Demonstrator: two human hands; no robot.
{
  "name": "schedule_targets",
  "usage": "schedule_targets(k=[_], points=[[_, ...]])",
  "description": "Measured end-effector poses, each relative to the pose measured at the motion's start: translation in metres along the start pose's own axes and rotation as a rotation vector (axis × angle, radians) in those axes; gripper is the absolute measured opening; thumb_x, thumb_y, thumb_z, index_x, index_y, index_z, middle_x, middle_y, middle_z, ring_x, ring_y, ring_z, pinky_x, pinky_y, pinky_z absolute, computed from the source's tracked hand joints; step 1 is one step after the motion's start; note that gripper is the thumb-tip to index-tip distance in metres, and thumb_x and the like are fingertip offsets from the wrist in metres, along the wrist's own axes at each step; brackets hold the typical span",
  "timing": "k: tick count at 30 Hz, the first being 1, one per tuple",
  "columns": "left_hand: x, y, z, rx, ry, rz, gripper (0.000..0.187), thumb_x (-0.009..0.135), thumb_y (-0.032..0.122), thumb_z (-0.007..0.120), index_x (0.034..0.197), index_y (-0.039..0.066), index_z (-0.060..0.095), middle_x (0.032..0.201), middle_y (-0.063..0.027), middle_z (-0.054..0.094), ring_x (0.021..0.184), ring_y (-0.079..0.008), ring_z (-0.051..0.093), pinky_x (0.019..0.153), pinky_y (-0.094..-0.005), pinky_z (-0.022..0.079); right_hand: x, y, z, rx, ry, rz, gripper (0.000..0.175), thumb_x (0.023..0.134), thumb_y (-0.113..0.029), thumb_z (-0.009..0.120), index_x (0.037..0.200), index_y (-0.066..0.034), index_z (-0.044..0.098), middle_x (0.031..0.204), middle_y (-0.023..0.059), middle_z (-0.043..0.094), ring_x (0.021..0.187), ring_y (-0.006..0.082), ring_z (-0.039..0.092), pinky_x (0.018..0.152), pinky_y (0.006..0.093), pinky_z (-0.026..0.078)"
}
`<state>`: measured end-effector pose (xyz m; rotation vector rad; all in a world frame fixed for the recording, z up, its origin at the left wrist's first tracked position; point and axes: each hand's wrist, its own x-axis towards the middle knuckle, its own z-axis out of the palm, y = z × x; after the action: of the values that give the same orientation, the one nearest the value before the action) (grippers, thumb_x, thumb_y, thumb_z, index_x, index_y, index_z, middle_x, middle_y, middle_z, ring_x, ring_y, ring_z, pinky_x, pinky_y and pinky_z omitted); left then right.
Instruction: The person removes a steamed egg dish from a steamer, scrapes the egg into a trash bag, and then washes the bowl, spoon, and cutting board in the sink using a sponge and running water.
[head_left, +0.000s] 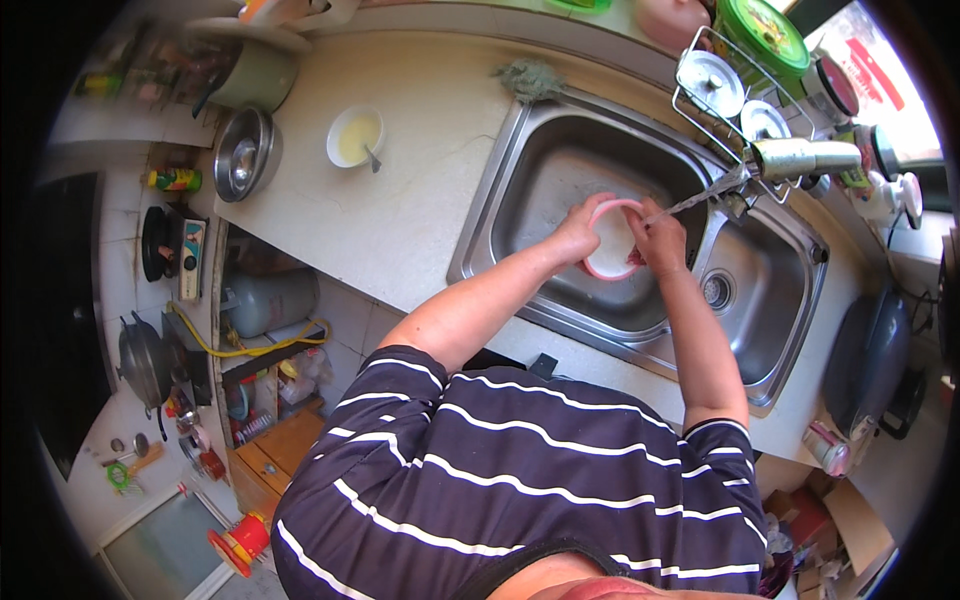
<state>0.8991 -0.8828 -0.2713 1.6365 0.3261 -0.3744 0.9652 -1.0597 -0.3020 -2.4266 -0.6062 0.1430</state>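
Over the larger basin of a stainless steel sink (547, 172), my left hand (581, 229) grips the left rim of a round pink-rimmed bowl, white inside (611, 244). At its right side is my right hand (660, 240), with the fingers reaching over the rim. A dark reddish piece (636, 256), too small to name, shows beneath the right hand's fingers. Water (701, 196) runs from the faucet (806, 157) down onto the right hand and the bowl's edge.
A white bowl of pale yellow liquid (354, 136) with a spoon and stacked metal bowls (244, 154) stand left. A green scrubbing mesh (531, 79) lies behind the sink. A wire rack (780, 97) holds lidded containers behind the faucet. The smaller basin (757, 300) adjoins at right.
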Motion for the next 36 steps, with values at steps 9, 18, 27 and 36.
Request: schedule_targets(k=[9,18,27,36], points=[[-0.015,0.059,-0.017,-0.259,-0.091,-0.229,0.079,0.064,-0.016,0.037,0.14,0.008,0.04,0.13,-0.0194,0.053,0.121,-0.0344,0.056,0.079,-0.0471,0.061,0.0,-0.023,-0.005,0.036,0.0,0.24,0.037,0.091,-0.044,0.056,0.096,-0.0083,0.066,0.081,0.0199,0.068,0.079,0.0399,0.066,0.071,0.0482,0.052],[-0.006,0.049,-0.019,-0.194,-0.203,-0.337,0.085,0.064,-0.01,0.044,0.145,0.016,0.034,0.132,-0.018,0.048,0.118,-0.0365,0.056,0.074,-0.0495,0.062,0.003,-0.028,-0.016,-0.025,-0.035,0.244,0.035,0.086,-0.045,0.06,0.09,-0.0094,0.062,0.073,0.0193,0.066,0.075,0.0396,0.066,0.066,0.0478,0.051],[-0.01,0.059,-0.019,-0.161,-0.23,-0.35,0.085,0.066,-0.009,0.046,0.147,0.014,0.033,0.128,-0.0169,0.048,0.113,-0.0329,0.058,0.074,-0.0471,0.063,-0.005,-0.018,-0.017,0.033,-0.032,0.202,0.026,0.087,-0.034,0.058,0.088,-0.0083,0.059,0.07,0.0177,0.065,0.074,0.0401,0.065,0.066,0.0487,0.05],[0.0,0.044,-0.018,-0.16,-0.261,-0.362,0.083,0.064,-0.006,0.046,0.144,0.016,0.037,0.13,-0.0161,0.05,0.118,-0.0348,0.055,0.073,-0.0494,0.062,-0.009,-0.019,-0.024,0.0,-0.074,0.192,0.027,0.087,-0.031,0.057,0.094,-0.0054,0.06,0.077,0.02,0.067,0.076,0.0413,0.065,0.071,0.0509,0.051]])
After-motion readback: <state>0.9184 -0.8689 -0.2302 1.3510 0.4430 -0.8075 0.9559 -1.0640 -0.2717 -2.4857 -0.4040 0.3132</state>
